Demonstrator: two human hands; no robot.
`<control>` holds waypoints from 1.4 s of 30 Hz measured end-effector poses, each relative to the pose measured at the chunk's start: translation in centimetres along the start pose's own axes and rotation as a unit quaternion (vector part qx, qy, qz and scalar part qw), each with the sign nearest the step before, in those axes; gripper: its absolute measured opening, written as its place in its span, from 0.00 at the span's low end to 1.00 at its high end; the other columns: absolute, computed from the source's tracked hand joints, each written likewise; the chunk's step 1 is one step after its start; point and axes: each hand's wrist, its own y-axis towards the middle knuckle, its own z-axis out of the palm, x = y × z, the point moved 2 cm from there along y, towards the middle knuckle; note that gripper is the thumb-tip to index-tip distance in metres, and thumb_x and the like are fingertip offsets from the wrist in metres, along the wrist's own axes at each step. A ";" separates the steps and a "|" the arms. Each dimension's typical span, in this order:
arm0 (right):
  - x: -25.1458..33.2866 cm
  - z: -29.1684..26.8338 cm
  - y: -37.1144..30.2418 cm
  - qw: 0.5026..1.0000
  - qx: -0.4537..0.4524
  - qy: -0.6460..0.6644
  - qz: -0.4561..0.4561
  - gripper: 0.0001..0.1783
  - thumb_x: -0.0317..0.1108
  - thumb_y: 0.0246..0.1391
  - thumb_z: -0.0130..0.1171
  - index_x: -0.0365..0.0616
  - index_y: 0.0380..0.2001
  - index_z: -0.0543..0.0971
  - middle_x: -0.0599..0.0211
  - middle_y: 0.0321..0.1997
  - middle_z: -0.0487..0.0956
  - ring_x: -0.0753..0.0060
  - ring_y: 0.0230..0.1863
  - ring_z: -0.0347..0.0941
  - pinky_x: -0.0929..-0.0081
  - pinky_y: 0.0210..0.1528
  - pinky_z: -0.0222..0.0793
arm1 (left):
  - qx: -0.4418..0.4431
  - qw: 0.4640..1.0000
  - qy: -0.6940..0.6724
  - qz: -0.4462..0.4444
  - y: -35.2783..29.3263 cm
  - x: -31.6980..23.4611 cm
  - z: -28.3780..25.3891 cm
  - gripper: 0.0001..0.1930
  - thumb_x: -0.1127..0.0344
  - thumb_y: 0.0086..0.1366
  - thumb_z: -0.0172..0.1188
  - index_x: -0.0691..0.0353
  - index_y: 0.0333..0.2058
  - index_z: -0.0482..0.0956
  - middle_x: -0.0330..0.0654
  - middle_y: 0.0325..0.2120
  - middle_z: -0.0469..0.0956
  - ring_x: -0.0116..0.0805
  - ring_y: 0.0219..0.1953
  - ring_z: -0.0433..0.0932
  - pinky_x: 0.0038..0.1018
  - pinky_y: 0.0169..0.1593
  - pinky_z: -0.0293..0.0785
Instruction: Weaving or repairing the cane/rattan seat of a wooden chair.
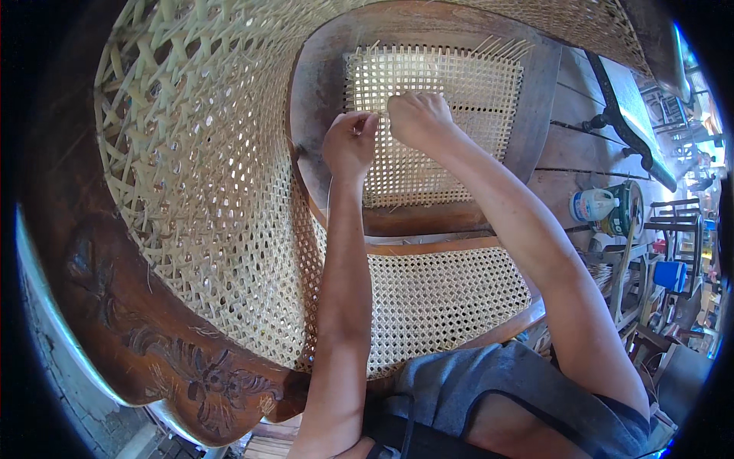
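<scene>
A square cane-woven panel (428,164) fills the opening of a wooden seat frame (321,69), with loose cane ends sticking out along its far edge. My left hand (350,141) is closed in a pinch at the panel's left side, and a thin pale cane strand seems to pass between its fingertips. Just to its right, my right hand (419,118) is closed above the weave, knuckles up, seemingly on the same strand. The fingertips of the right hand are hidden behind its back. A small gap separates the two hands.
A large curved cane backrest (206,176) in a carved wooden frame (214,382) rises at the left. Another cane panel (443,294) lies nearer me. At the right stand a plastic jug (595,205), a dark bucket (628,210), a blue container (670,276) and wooden furniture.
</scene>
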 end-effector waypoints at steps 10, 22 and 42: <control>-7.9 -4.4 -2.2 0.993 -0.041 -0.011 0.106 0.25 0.53 0.62 0.48 0.45 0.27 0.83 0.60 0.32 0.83 0.61 0.35 0.80 0.58 0.46 0.70 | -0.079 0.994 0.057 -0.041 -1.8 -0.7 1.2 0.06 0.65 0.54 0.68 0.51 0.32 0.85 0.39 0.34 0.77 0.37 0.38 0.78 0.29 0.43 0.75; -4.0 -4.6 -2.3 0.993 0.018 0.075 0.087 0.22 0.48 0.62 0.51 0.41 0.26 0.82 0.53 0.30 0.83 0.53 0.34 0.81 0.55 0.37 0.75 | 0.058 0.954 -0.288 -0.053 1.1 -2.7 1.4 0.09 0.67 0.64 0.64 0.67 0.36 0.83 0.31 0.25 0.79 0.18 0.28 0.73 0.17 0.35 0.69; -1.3 -1.0 0.2 1.000 0.001 -0.003 0.000 0.10 0.35 0.55 0.55 0.48 0.37 0.84 0.62 0.40 0.83 0.62 0.43 0.81 0.64 0.40 0.74 | 0.011 0.999 0.009 0.034 1.2 -0.2 1.5 0.07 0.65 0.58 0.64 0.62 0.30 0.82 0.44 0.25 0.80 0.36 0.26 0.80 0.28 0.32 0.75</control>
